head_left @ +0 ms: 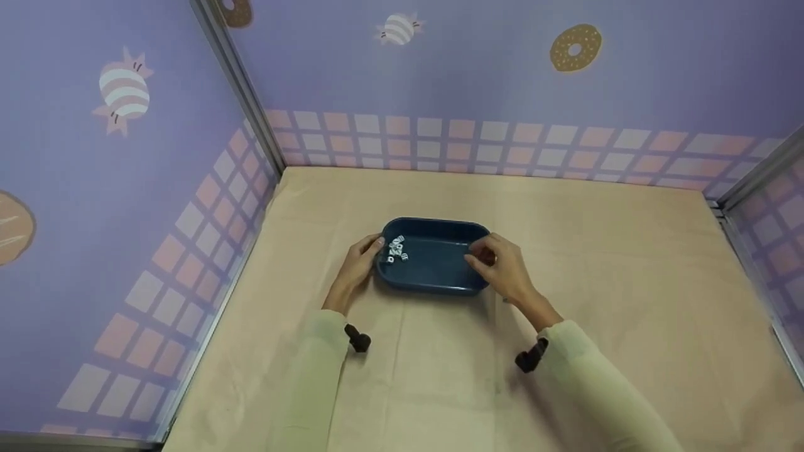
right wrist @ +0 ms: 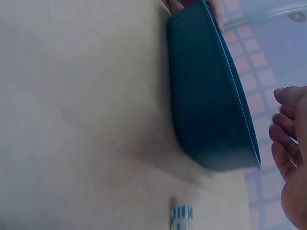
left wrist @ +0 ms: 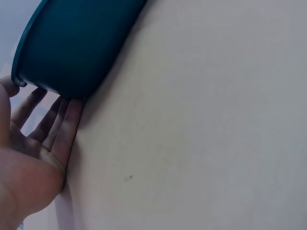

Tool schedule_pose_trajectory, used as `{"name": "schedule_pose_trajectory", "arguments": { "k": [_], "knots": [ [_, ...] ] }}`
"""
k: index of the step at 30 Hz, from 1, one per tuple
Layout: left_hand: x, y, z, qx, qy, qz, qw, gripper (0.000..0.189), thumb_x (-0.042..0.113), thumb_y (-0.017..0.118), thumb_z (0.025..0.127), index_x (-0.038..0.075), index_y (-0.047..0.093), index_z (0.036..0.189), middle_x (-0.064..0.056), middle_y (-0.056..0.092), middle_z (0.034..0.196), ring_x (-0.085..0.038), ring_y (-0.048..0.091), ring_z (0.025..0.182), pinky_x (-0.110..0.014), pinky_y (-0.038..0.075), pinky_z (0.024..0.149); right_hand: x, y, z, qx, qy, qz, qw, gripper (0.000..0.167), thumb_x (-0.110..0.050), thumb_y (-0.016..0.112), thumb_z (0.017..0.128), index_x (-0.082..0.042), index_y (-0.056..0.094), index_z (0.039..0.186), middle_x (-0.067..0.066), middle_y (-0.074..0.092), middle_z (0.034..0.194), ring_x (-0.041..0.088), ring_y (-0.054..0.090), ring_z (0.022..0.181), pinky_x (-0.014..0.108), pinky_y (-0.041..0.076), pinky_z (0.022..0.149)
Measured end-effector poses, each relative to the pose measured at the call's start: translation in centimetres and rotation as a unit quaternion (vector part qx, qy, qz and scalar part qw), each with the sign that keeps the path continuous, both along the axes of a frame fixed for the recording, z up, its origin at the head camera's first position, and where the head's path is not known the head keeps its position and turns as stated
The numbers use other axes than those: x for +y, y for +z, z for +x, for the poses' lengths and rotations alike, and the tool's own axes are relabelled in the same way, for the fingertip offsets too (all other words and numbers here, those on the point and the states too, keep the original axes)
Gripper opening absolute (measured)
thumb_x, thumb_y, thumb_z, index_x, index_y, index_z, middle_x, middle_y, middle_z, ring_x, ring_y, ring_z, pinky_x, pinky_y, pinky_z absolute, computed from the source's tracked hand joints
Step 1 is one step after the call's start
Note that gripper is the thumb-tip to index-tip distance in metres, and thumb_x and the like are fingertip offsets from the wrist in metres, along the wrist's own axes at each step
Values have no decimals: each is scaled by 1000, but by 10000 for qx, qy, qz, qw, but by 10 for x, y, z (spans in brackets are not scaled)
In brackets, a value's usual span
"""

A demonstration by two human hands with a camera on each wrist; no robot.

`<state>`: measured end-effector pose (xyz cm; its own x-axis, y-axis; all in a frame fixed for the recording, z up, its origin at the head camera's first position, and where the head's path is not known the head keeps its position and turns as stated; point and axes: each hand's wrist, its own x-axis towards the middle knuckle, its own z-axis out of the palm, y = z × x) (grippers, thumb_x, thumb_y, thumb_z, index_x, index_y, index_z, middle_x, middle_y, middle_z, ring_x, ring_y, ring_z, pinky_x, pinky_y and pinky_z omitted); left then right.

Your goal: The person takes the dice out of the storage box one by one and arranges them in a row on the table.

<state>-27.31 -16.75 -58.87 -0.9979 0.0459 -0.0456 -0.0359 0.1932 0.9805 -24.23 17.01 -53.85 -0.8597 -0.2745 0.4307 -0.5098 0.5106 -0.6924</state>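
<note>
A dark blue rectangular tray (head_left: 433,267) with rounded corners stands on the cloth. Several small white cubes with dark marks (head_left: 396,250) lie bunched at its left end. My left hand (head_left: 359,260) holds that end, thumb over the rim; in the left wrist view its fingers (left wrist: 67,124) lie against the tray's outer wall. Over the right end of the tray hovers my right hand (head_left: 499,267), fingers loosely bent. The right wrist view shows those fingertips (right wrist: 278,134) apart from the rim, and I see nothing held between them.
A beige cloth (head_left: 597,263) covers the table. Purple patterned panels (head_left: 471,75) rise at the back and both sides. A small white piece with blue stripes (right wrist: 181,218) lies near the tray in the right wrist view, cut off by the frame edge.
</note>
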Motion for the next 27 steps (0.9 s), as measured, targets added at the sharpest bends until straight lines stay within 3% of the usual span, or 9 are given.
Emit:
{"name": "schedule_pose_trajectory", "arguments": {
  "k": [7, 12, 16, 21, 27],
  "knots": [
    [0, -1, -1, -246, 29, 183, 9995, 49, 39, 56, 112, 9, 61, 149, -14, 58, 152, -29, 53, 141, -48, 40, 118, -54, -5, -20, -213, -3, -266, 9994, 18, -14, 82, 95, -2, 76, 106, 8, 70, 100, 20, 68, 90, 36, 58, 80],
    [0, 2, -1, -514, 128, 255, 9983, 49, 40, 57, 111, 12, 60, 151, -11, 60, 150, -26, 60, 129, -40, 51, 101, -85, -8, -30, -742, -31, -328, 9967, 24, -16, 82, 96, -2, 77, 115, 8, 70, 109, 22, 68, 100, 39, 58, 90],
    [-2, 2, -2, -627, 182, 259, 9975, 51, 42, 57, 110, 14, 58, 153, -11, 61, 148, -26, 63, 125, -37, 53, 93, -104, -12, -37, -940, -88, -314, 9950, 27, -15, 81, 97, 1, 76, 118, 11, 71, 112, 25, 68, 105, 46, 57, 95],
    [-1, 2, -2, -579, 196, 401, 9973, 48, 39, 58, 110, 14, 60, 151, -10, 62, 147, -25, 62, 127, -39, 52, 101, -120, -17, -44, -1078, -181, -95, 9940, 26, -12, 80, 97, 1, 77, 119, 10, 71, 113, 25, 67, 106, 44, 55, 97],
    [-2, 0, 1, -385, 29, 509, 9980, 45, 34, 57, 112, 9, 61, 149, -12, 63, 145, -25, 61, 130, -43, 48, 109, -130, -29, -46, -1142, 247, 652, 9910, 21, -8, 81, 95, 0, 78, 114, 11, 70, 109, 24, 68, 102, 42, 56, 93]
  ]
}}
